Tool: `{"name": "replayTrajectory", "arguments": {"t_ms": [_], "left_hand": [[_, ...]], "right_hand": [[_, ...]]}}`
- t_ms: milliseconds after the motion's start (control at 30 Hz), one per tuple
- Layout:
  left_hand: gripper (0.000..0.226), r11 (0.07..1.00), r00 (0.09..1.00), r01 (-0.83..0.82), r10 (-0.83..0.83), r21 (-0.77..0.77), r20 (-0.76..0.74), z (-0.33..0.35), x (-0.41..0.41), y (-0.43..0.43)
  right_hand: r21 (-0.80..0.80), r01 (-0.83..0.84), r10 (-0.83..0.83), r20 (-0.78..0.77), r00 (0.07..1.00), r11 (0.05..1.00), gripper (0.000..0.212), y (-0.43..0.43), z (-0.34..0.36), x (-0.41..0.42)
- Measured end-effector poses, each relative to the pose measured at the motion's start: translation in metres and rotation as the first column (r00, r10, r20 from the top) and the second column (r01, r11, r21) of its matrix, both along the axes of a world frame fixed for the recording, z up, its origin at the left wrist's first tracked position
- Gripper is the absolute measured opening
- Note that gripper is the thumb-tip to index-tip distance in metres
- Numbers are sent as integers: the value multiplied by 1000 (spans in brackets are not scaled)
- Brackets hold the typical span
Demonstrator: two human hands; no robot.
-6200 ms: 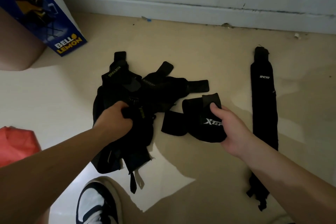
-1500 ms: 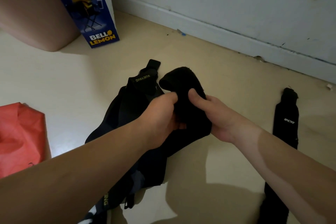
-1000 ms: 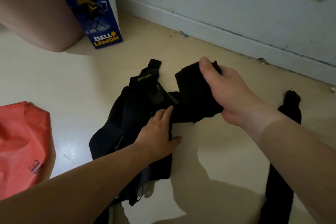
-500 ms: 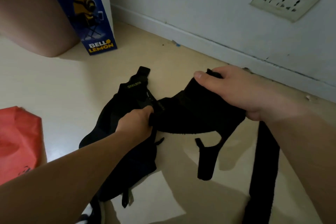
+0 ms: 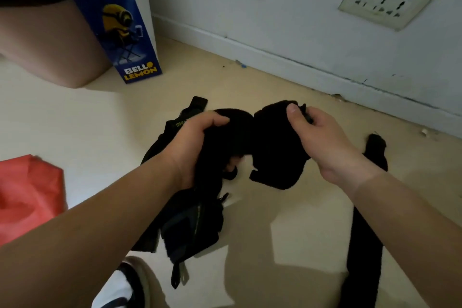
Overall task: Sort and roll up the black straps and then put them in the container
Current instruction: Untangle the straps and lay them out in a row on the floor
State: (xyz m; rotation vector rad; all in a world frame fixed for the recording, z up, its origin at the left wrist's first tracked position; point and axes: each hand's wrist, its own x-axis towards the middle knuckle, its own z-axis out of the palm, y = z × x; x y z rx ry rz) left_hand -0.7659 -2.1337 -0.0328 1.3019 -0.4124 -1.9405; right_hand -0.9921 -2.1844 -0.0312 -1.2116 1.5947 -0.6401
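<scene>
1. The left hand [image 5: 197,142] and the right hand [image 5: 322,142] are both raised a little above the floor [image 5: 282,85], near each other but not touching.
2. Between them they hold one black strap [image 5: 272,152], which is bunched and folded.
3. The left hand is curled round the left end of this strap, with the thumb on top of the fabric.
4. The right hand pinches the right end, with the thumb pressed on the upper edge. Its other fingers are behind the fabric, and I cannot tell how they lie.
5. The lower part of the strap hangs down under the right hand.
6. A pile [image 5: 190,222] of other black straps lies on the floor under the left arm; one of them shows yellow letters near the left hand.
7. A long strap [image 5: 365,245] lies flat and stretched out on the floor, under the right arm, apart from the pile.
8. A blue paper bag [image 5: 117,30] stands upright at the far left, close to the wall [image 5: 312,20], and a bare leg [image 5: 47,45] is just beside it.
9. A red fabric [image 5: 27,197] is at the left edge, well apart from the pile.
10. A shoe [image 5: 125,285] shows at the bottom, and a socket [image 5: 385,1] is on the wall.
</scene>
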Motion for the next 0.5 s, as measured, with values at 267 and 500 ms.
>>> {"name": "replayTrajectory", "arguments": {"t_ms": [267,500], "left_hand": [[27,987,987,148,-144,-60,73,-7,-6,10],[19,969,905,185,-103,-166,412,-24,-9,31]], "right_hand": [[-12,238,-221,328,919,971,27,5,7,7],[-36,-10,15,137,990,999,30,28,0,29]]}}
